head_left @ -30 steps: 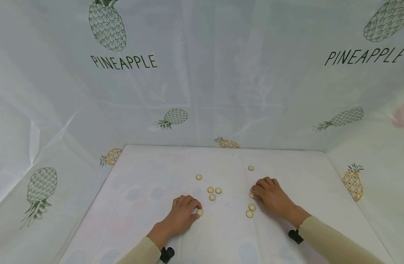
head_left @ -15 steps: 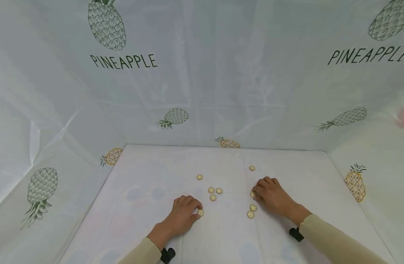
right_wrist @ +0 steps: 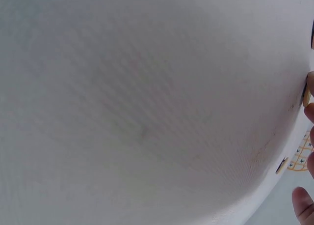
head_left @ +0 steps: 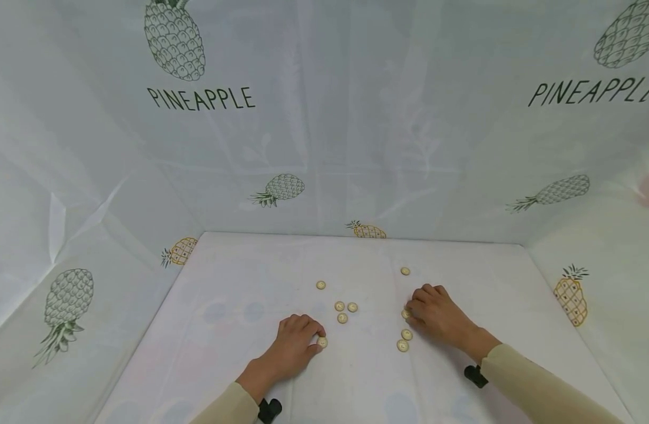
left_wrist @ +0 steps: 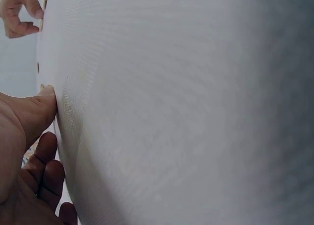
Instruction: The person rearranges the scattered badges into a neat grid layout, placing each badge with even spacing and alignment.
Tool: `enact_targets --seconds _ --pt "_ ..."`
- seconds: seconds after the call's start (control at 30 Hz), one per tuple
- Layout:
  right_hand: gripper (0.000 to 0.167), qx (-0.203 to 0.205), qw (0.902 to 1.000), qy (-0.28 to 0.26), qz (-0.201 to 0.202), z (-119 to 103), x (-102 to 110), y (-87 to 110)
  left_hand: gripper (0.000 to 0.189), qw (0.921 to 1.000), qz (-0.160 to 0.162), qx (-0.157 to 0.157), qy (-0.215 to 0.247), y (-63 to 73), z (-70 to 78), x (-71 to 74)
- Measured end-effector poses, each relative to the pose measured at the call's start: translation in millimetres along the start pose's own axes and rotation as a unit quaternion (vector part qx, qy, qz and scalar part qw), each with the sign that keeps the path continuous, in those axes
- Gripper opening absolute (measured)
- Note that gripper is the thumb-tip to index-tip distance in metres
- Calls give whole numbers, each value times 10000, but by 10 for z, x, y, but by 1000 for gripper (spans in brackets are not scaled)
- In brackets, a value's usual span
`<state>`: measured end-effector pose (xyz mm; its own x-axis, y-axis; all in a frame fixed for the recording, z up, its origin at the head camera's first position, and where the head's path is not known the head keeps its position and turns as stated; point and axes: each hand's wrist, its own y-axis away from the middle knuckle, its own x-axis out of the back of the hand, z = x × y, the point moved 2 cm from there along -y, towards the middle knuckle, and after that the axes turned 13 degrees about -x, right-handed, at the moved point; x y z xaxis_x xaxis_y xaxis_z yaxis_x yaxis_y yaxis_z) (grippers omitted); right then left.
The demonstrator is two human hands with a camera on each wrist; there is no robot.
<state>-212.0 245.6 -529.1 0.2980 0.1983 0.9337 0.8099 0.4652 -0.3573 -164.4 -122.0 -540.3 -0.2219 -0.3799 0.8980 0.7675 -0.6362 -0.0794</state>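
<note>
In the lower middle of the head frame, a person's left hand (head_left: 292,344) pinched a pale, four-holed button (head_left: 322,342) between thumb and index finger. The button lay flat on the white bench (head_left: 239,277), its face turned up, and the other fingers bent beside it. Right of centre, the right hand (head_left: 438,315) gripped a second button (head_left: 406,314), with the thumb and a fingertip at its edges. In the left wrist view this hand appeared at the upper left, its thumb and forefinger meeting on a thin pale rim; in the right wrist view only its fingertips came in at the right edge.

Near the middle of the head frame, three buttons sat in a tight cluster: an upper-left button (head_left: 339,306), an upper-right button (head_left: 353,307) and a lower button (head_left: 343,318). A lone button (head_left: 321,285) lay up and to the left of them. Above the right hand was a far button (head_left: 406,271). Below that hand lay a near button (head_left: 406,334) and a lowest button (head_left: 402,345), close together; whether their edges touched could not be told.

Beige sleeves (head_left: 536,383) covered both forearms, and a black device (head_left: 270,410) showed at the left wrist. Pineapple-printed sheeting (head_left: 324,129) walled the bench at the back and sides.
</note>
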Motion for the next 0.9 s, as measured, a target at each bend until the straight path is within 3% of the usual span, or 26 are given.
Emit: enact_targets --seconds 0.7,0.9 --pt "18 -248 9987 229 -391 -52 -48 -90 15 10000 -25 41 3 11 -3 -1" --pt "24 -67 9981 612 -102 5 -52 -113 15 10000 10 0 -9 5 -1 -11"
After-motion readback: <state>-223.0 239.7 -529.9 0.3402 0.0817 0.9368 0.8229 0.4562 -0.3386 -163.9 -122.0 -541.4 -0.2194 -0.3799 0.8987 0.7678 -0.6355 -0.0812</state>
